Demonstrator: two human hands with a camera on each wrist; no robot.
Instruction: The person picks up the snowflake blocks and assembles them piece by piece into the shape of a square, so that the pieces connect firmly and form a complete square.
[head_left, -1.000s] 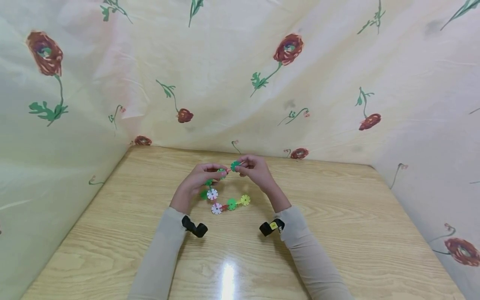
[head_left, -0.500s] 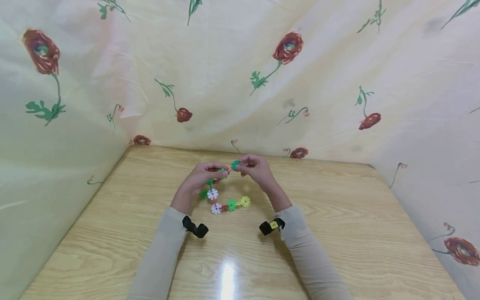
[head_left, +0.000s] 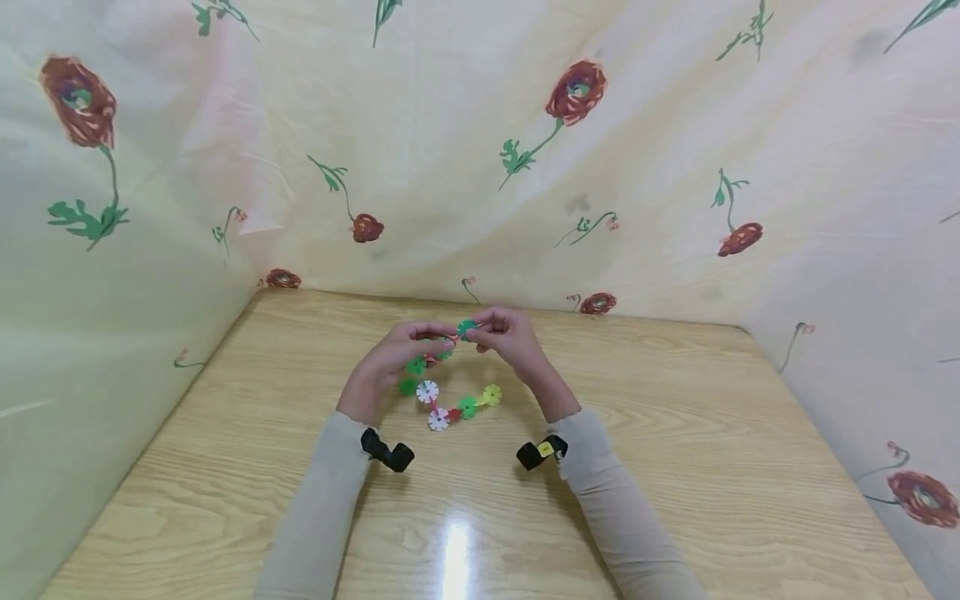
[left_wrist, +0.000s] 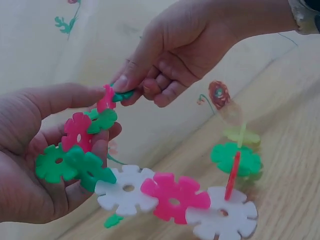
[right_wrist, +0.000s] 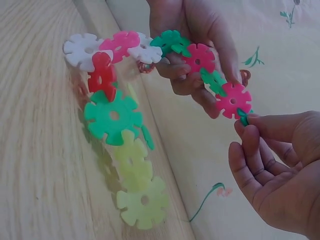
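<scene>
A chain of interlocking notched plastic discs (left_wrist: 172, 199), in green, pink, white, red and yellow, hangs in a curve from my left hand (head_left: 388, 353). That hand's thumb and fingers grip its upper end, round the last pink disc (right_wrist: 233, 101). My right hand (head_left: 519, 343) pinches a green disc (head_left: 466, 330) between thumb and fingertips. The green disc's edge meets the notched rim of the pink disc, and the fingertips partly hide it. At the chain's other end, a yellow disc (right_wrist: 144, 201) hangs low over the table.
One loose green disc (head_left: 407, 387) lies on the wooden table (head_left: 675, 467), left of the hanging chain. Floral cloth (head_left: 450, 150) stands behind the table and along both sides. Each wrist wears a black camera (head_left: 388, 452).
My right hand has shifted slightly left with the green disc, closer to my left hand. The chain's hanging part has swung a little to the right.
</scene>
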